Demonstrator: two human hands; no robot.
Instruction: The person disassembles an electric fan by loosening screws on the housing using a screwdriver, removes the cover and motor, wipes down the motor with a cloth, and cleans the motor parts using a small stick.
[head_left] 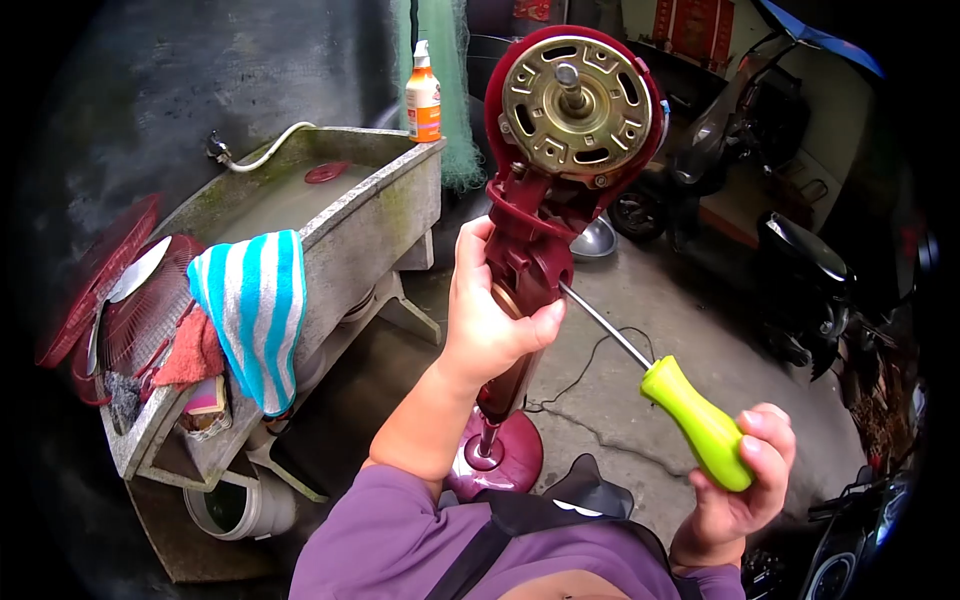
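Note:
A dark red standing fan without its blades or cage rises in front of me, its metal motor face (577,105) and shaft bare. My left hand (500,310) is wrapped round the fan's neck (528,262) just below the motor. In my right hand (745,475) is a screwdriver (697,420) with a lime-green handle, gripped by the handle's end. Its steel shank slants up to the left, and the tip meets the right side of the neck; what it seats in is hidden. Below stands the fan's round red base (500,455).
At the left is a concrete sink (375,185) holding water, with a striped towel (250,310) over its rim. Red fan cages (150,300) lean at its near end. An orange-white bottle (423,100) stands on the corner. Motor scooters (800,250) are parked right; a cord (590,365) crosses the floor.

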